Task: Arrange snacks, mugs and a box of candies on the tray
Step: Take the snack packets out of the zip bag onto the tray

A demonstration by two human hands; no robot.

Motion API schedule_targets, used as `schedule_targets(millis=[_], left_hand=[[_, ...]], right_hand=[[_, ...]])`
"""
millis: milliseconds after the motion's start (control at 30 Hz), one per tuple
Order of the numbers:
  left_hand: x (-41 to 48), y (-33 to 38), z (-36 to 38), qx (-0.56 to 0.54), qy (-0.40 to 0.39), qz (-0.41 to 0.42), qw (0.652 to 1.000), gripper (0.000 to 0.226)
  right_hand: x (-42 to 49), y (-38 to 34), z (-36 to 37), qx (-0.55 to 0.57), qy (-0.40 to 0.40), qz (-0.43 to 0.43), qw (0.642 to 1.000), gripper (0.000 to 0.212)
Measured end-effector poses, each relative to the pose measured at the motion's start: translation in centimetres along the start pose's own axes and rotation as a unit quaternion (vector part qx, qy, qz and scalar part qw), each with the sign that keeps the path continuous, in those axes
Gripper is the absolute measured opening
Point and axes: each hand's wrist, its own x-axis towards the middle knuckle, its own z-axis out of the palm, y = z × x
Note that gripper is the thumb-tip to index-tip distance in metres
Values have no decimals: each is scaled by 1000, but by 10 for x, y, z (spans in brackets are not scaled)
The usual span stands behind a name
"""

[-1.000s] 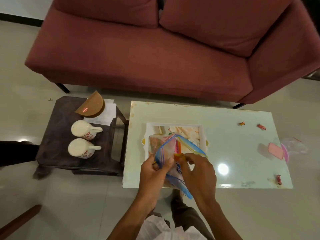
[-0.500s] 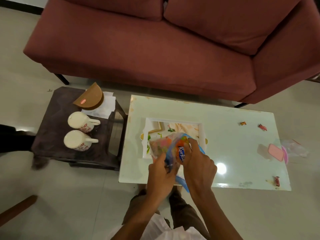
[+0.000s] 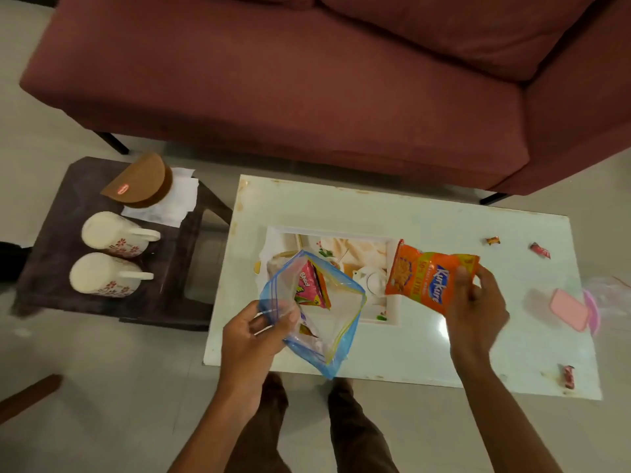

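Observation:
My left hand [image 3: 254, 331] grips the rim of a clear zip bag [image 3: 336, 322] with blue edges; a pink snack packet [image 3: 312, 286] sits inside it. My right hand [image 3: 478, 302] holds an orange Kurkure packet [image 3: 418, 274] over the right edge of the white printed tray [image 3: 392, 317] on the white table [image 3: 409, 213]. Two white floral mugs [image 3: 114, 233] [image 3: 104, 274] lie on the dark side table [image 3: 58, 213] at left. A pink candy box [image 3: 568, 308] lies at the table's right side. Loose candies [image 3: 492, 240] [image 3: 540, 250] [image 3: 568, 376] are scattered on the table.
A red sofa [image 3: 307, 80] stands behind the tables. A brown half-round holder [image 3: 140, 180] with white napkins [image 3: 177, 196] is on the side table. A crumpled clear bag [image 3: 607, 291] hangs off the table's right edge. My legs are below the near edge.
My right hand has pulled the orange packet out of the zip bag and carried it right. The left hand now holds the bag open alone, lower and further left.

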Motion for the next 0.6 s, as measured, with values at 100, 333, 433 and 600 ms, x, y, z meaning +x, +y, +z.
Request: schedule_targets(millis=[100, 333, 433, 600], left_hand=[[2, 0, 11, -26, 13, 20, 999, 23], [9, -13, 27, -49, 42, 35, 997, 15], [11, -22, 29, -47, 55, 28, 997, 15], [9, -25, 32, -32, 45, 10, 998, 13]], right_hand=[[46, 44, 46, -60, -41, -9, 997, 43], [109, 105, 132, -132, -110, 30, 985, 39], [123, 119, 149, -151, -118, 40, 981, 39], [142, 130, 159, -165, -124, 32, 978, 41]])
